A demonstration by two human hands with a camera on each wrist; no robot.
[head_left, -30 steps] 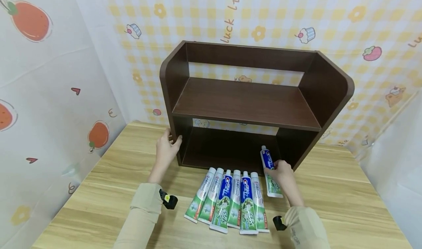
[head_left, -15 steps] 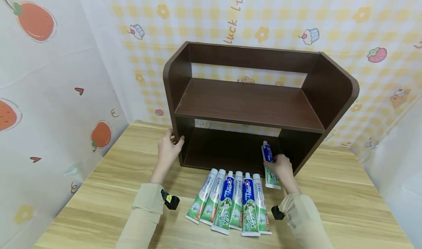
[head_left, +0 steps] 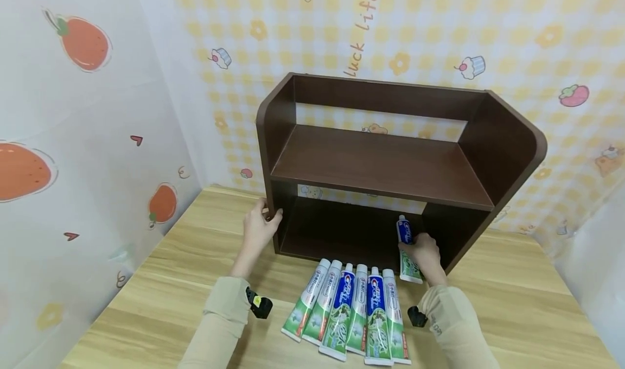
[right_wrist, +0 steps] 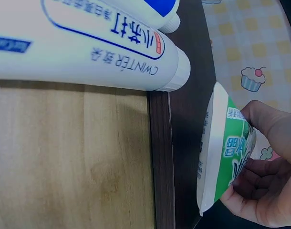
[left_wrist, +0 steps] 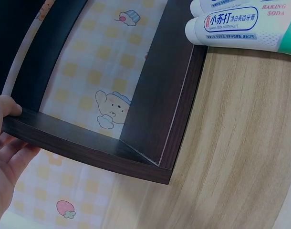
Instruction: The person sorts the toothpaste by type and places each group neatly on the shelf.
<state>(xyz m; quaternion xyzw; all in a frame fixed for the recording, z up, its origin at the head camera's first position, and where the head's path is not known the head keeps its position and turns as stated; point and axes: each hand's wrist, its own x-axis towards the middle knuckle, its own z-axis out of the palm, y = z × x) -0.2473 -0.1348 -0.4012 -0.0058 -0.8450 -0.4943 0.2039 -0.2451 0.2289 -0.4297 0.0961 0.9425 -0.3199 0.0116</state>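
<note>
At eight o'clock, our left hand (head_left: 260,227) grips the shelf (head_left: 383,163) (likely steadying it); at four, our right hand (head_left: 426,254) holds a toothpaste tube (head_left: 404,231).

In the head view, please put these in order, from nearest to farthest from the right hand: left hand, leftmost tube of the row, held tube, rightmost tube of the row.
1. Held tube: in the right hand.
2. Rightmost tube: to its lower left.
3. Leftmost tube: farther left, at the row's other end.
4. Left hand: far left, at the side of the shelf.
</note>
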